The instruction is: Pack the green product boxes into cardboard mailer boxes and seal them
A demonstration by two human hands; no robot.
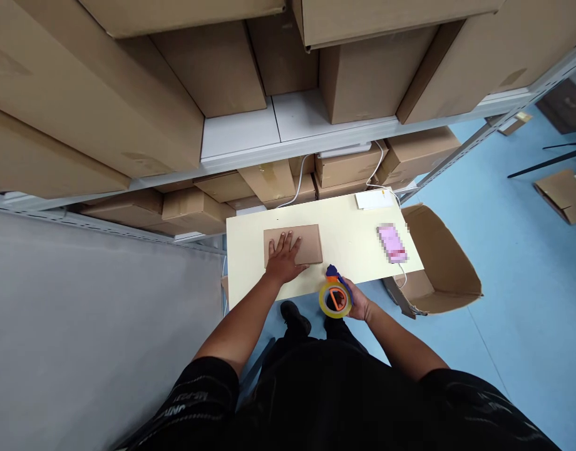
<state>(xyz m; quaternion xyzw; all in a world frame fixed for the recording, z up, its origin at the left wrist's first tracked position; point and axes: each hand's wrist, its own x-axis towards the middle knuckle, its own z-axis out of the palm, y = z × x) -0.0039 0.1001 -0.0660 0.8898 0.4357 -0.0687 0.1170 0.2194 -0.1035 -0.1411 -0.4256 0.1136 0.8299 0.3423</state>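
A flat brown cardboard box lies on the pale yellow table. My left hand rests palm down on its left half, fingers spread. In my right hand is a tape dispenser with a blue and orange body and a wide roll of yellowish tape. It is held at the table's front edge, to the right of the box and nearer my body. The fingers of that hand close round the dispenser's handle and are partly hidden by the roll.
A pixelated pink object and a white flat item with a cable lie on the table's right side. Shelves of cardboard boxes stand behind. An open carton sits on the floor at the right. A grey wall is at left.
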